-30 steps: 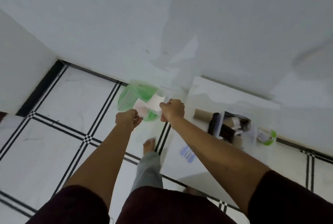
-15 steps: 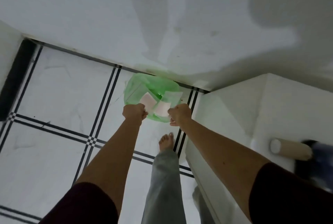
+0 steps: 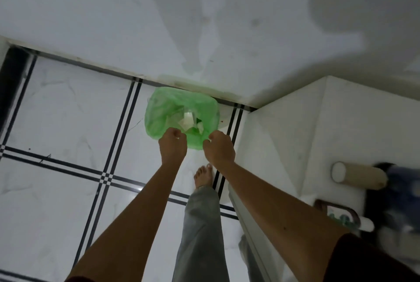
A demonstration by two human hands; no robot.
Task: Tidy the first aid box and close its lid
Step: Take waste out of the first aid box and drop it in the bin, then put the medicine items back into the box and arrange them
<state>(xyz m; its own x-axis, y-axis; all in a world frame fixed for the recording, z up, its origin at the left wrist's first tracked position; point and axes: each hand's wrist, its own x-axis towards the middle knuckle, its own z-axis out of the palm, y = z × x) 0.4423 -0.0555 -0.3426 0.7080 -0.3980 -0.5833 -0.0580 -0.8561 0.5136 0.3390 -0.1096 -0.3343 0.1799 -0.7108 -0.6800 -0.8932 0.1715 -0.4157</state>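
Observation:
I stand over a bin lined with a green bag (image 3: 159, 113) on the floor by the wall. White and pale wrappers (image 3: 187, 120) lie inside it. My left hand (image 3: 172, 147) hovers over the bin's near rim, curled into a fist with a tiny white scrap (image 3: 177, 138) showing between its fingers. Beside it, my right hand (image 3: 219, 151) is curled with nothing visible in it. On the white table (image 3: 295, 136) at the right, a blurred dark blue shape (image 3: 402, 188) reaches the frame edge; I cannot tell whether it is the first aid box.
A beige roll (image 3: 359, 175) and a brown-rimmed tape roll (image 3: 341, 216) lie on the table. My bare foot (image 3: 203, 175) and grey trouser leg stand between bin and table. White tiles with black lines spread to the left; the wall is close behind the bin.
The wrappers that both hands held over the bin have dropped into the green bag. The view has swung left, so most of the table's items have left the frame.

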